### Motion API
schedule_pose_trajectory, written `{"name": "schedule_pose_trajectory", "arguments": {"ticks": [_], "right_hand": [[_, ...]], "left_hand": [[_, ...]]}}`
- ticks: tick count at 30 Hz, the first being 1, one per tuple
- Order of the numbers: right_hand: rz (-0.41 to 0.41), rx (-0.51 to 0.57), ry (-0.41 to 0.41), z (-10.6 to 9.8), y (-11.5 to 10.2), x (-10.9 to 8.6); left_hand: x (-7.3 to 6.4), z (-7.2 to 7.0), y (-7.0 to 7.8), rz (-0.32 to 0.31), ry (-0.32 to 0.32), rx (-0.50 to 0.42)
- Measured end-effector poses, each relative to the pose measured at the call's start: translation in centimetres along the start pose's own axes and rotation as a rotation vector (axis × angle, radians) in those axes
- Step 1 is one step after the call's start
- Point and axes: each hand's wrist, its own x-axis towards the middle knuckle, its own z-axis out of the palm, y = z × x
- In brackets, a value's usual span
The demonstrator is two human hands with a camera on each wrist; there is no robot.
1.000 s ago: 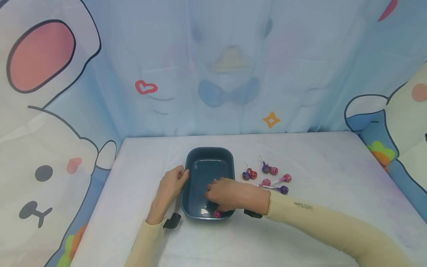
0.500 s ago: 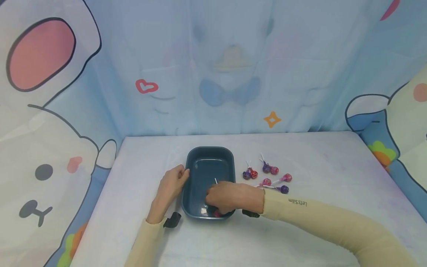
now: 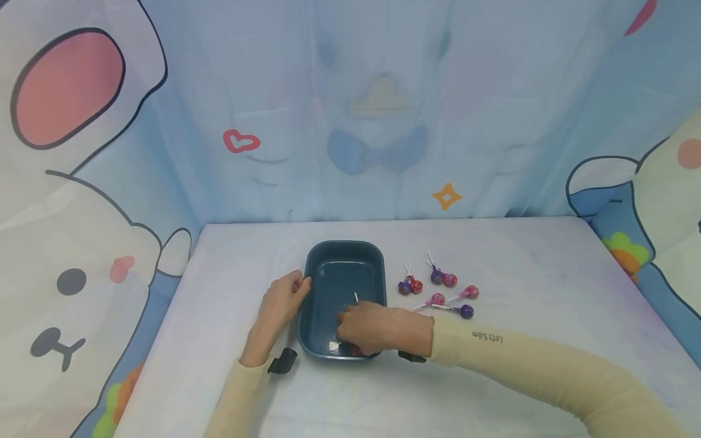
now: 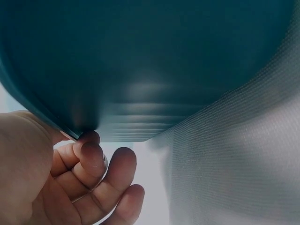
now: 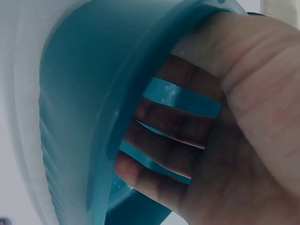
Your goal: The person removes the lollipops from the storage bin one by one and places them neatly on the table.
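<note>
A dark blue-green rectangular tray (image 3: pixel 342 280) stands on the table. My left hand (image 3: pixel 280 301) holds its left rim; in the left wrist view the curled fingertips (image 4: pixel 91 154) touch the tray's edge. Reaching over the right side, my right hand (image 3: pixel 364 328) is down inside the tray near its front. A thin white stick (image 3: pixel 356 297) pokes out beyond that hand, and a bit of a red lollipop (image 3: pixel 356 351) shows below it. The right wrist view has several spread, slightly bent fingers (image 5: pixel 176 122) inside the tray; the thumb and index tips are hidden, as is anything between them.
Several wrapped lollipops lie right of the tray: a purple one (image 3: pixel 404 287) beside a red one (image 3: pixel 416 286), a purple one (image 3: pixel 436 277) behind, a pink one (image 3: pixel 471 292) and a purple one (image 3: pixel 467 311) nearer. A printed cloth backdrop (image 3: pixel 378 201) rises behind the table.
My right hand has shifted slightly inside the tray and now covers most of the red lollipop at the front. More of the white stick shows beyond it. The left hand stays put.
</note>
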Motion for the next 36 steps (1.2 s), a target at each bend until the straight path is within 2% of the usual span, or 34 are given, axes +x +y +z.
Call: {"name": "schedule_pose_trajectory", "arguments": {"ticks": [8,16,23,28,36], "right_hand": [[0.008,-0.037,0.019,0.2,-0.2,0.0],[0.002,-0.026,0.024,0.2,0.0,0.0],[-0.031,0.044,0.094,-0.6,0.7,-0.2],[-0.018,0.119,0.142,-1.9,1.5,-0.6],[0.015,0.182,0.157,-2.5,2.2,-1.4]], "left_hand": [[0.0,0.0,0.0,-0.004,-0.003,0.002],[0.0,0.1,-0.1,0.000,0.005,-0.002],[-0.1,0.1,-0.1,0.015,0.019,-0.011],[0.0,0.2,0.0,0.013,0.022,-0.006],[-0.1,0.1,0.0,0.019,0.026,-0.003]]}}
